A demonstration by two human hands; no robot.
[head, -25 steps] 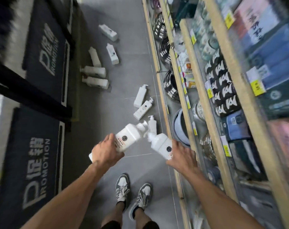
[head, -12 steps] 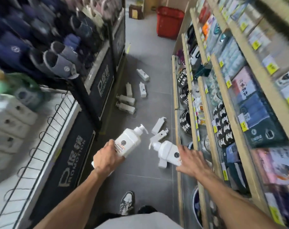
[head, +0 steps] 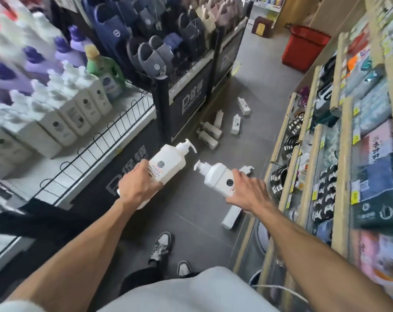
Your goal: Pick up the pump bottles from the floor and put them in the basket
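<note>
Fingers (head: pixel 154 187) gripping pump bottles (head: pixel 168 163), tops converging forward

The aisle has a grey tiled floor (head: pixel 265 91). Along the right side runs light wooden shelving (head: pixel 342 154). Along the left are black panelled display stands (head: pixel 186 102) holding grey slippers (head: pixel 150 52).

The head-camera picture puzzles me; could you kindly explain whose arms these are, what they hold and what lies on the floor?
There is no machine: a person wears a camera on the head, looking down at their own arms in a shop aisle. The left hand grips one pump bottle; the right hand holds a second pump bottle. More bottles lie on the grey floor ahead, a further bottle beside the right-hand shelves. A red basket stands at the aisle's far end.
</note>
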